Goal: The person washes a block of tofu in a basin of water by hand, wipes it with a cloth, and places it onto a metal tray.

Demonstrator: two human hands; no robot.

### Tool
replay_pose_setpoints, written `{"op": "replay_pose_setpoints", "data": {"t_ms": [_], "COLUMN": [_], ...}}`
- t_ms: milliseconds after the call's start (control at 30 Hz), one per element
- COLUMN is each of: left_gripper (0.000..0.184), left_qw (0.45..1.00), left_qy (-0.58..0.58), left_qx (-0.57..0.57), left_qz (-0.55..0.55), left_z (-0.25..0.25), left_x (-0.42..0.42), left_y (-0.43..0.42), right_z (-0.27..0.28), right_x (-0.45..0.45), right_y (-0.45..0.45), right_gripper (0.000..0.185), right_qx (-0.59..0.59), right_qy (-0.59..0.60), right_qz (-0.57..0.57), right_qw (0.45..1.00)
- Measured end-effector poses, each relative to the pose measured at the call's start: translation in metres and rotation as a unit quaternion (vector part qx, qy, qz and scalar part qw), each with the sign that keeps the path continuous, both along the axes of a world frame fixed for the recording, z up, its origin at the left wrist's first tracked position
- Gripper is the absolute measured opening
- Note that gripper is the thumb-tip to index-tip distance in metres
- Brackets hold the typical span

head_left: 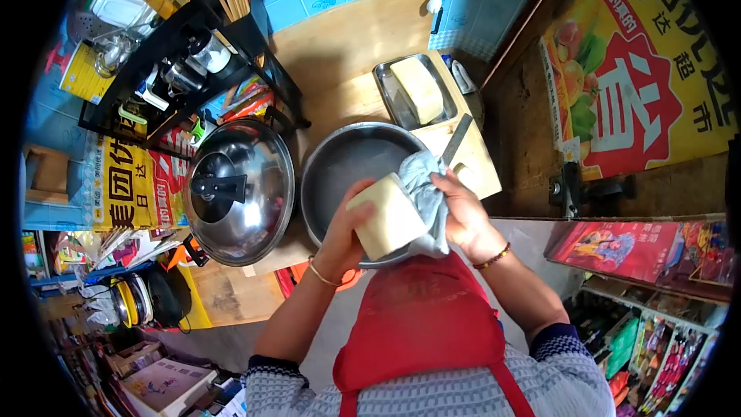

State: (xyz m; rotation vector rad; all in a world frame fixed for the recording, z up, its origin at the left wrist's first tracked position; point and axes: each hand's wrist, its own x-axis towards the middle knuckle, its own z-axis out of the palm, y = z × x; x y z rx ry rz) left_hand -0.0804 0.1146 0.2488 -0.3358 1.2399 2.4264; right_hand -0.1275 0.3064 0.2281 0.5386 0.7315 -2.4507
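Over the front edge of a round metal basin [320, 162], my left hand [346, 228] holds a pale yellow block [388, 220] by its left side. My right hand [467, 216] is closed on a light blue cloth [426, 193], which lies against the block's right side. Behind the basin, a similar pale block [417, 89] lies in a metal tray [386, 91]. A knife [457, 140] rests on a light board [482, 166], beside a small pale piece [465, 175].
A large domed metal lid [251, 216] is left of the basin. Behind it stands a black rack [270, 81] with jars and chopsticks. A wooden panel [355, 27] stands at the back. Wooden boarding with a yellow poster [637, 85] is at right.
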Motion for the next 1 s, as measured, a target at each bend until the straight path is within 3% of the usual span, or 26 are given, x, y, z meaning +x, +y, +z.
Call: {"op": "replay_pose_setpoints", "data": {"t_ms": [33, 67, 133, 167, 200, 267, 300, 367, 400, 467, 500, 533, 600, 667, 700, 733, 767, 800, 867, 900, 933, 1000], "left_gripper": [0.061, 0.059, 0.053, 0.052, 0.05, 0.047, 0.044, 0.035, 0.035, 0.03, 0.04, 0.04, 0.055, 0.066, 0.072, 0.059, 0.042, 0.031, 0.031, 0.031, 0.033, 0.035], "left_qw": [0.995, 0.979, 0.985, 0.993, 0.993, 0.978, 0.977, 0.972, 0.973, 0.962, 0.959, 0.959, 0.975, 0.977, 0.977, 0.967, 0.987, 0.983, 0.979, 0.979, 0.983, 0.986], "left_qy": [-0.025, -0.05, -0.018, 0.004, 0.025, 0.107, 0.115, 0.032, 0.029, -0.045, -0.042, -0.035, 0.003, -0.031, -0.015, 0.042, 0.039, 0.033, 0.0, 0.003, 0.006, 0.005], "left_qx": [0.091, 0.18, 0.157, 0.07, -0.019, 0.003, -0.017, 0.148, 0.148, 0.207, 0.228, 0.231, 0.078, 0.019, -0.011, -0.086, -0.028, -0.034, -0.051, -0.054, -0.045, -0.037], "left_qz": [0.039, 0.076, 0.07, 0.091, 0.111, 0.178, 0.179, 0.177, 0.175, 0.173, 0.161, 0.161, 0.207, 0.212, 0.211, 0.237, 0.155, 0.176, 0.196, 0.196, 0.18, 0.16], "left_z": [-0.011, -0.024, -0.038, -0.033, -0.031, -0.038, -0.037, -0.022, -0.02, -0.02, -0.028, -0.036, -0.06, -0.083, -0.093, -0.105, -0.115, -0.118, -0.172, -0.185, -0.197, -0.226], "left_x": [-0.001, -0.002, -0.008, -0.009, -0.009, -0.009, -0.012, -0.022, -0.02, -0.022, -0.025, -0.036, -0.067, -0.098, -0.12, -0.147, -0.203, -0.223, -0.259, -0.278, -0.291, -0.311], "left_y": [0.002, 0.002, 0.003, 0.009, 0.015, 0.025, 0.023, 0.022, 0.02, 0.016, 0.015, 0.014, 0.003, -0.015, -0.022, -0.026, -0.05, -0.053, -0.075, -0.082, -0.085, -0.095], "right_z": [0.006, 0.025, 0.052, 0.065, 0.075, 0.071, 0.071, 0.068, 0.065, 0.056, 0.05, 0.047, 0.027, 0.016, 0.013, 0.011, 0.003, -0.019, -0.026, -0.021, -0.035, -0.068], "right_x": [-0.001, 0.002, 0.002, 0.008, 0.01, 0.031, 0.029, 0.02, 0.027, 0.033, 0.035, 0.032, 0.025, 0.028, 0.022, 0.017, 0.006, 0.002, 0.001, -0.015, -0.024, -0.033], "right_y": [0.006, 0.006, 0.012, 0.009, 0.003, -0.024, -0.021, -0.009, -0.008, -0.009, -0.013, -0.009, 0.014, 0.028, 0.038, 0.051, 0.081, 0.106, 0.121, 0.113, 0.113, 0.121], "right_gripper": [0.026, 0.027, 0.031, 0.036, 0.043, 0.048, 0.047, 0.043, 0.043, 0.036, 0.032, 0.029, 0.03, 0.03, 0.032, 0.033, 0.039, 0.047, 0.053, 0.066, 0.079, 0.084], "right_qx": [0.048, 0.101, 0.291, 0.438, 0.501, 0.64, 0.615, 0.578, 0.579, 0.588, 0.571, 0.553, 0.506, 0.49, 0.381, 0.255, 0.068, -0.048, -0.194, -0.099, -0.064, 0.003], "right_qy": [0.011, 0.122, 0.297, 0.444, 0.63, 0.67, 0.666, 0.663, 0.66, 0.699, 0.718, 0.7, 0.545, 0.409, 0.286, 0.15, 0.078, -0.056, -0.094, -0.03, -0.042, -0.077], "right_qz": [-0.02, -0.029, 0.012, 0.038, 0.079, 0.153, 0.178, 0.207, 0.208, 0.194, 0.151, 0.166, 0.083, 0.022, -0.031, -0.086, -0.111, -0.153, -0.193, -0.196, -0.183, -0.093], "right_qw": [0.999, 0.987, 0.91, 0.781, 0.588, 0.343, 0.384, 0.428, 0.43, 0.358, 0.368, 0.42, 0.664, 0.769, 0.879, 0.951, 0.988, 0.986, 0.957, 0.975, 0.98, 0.993]}}
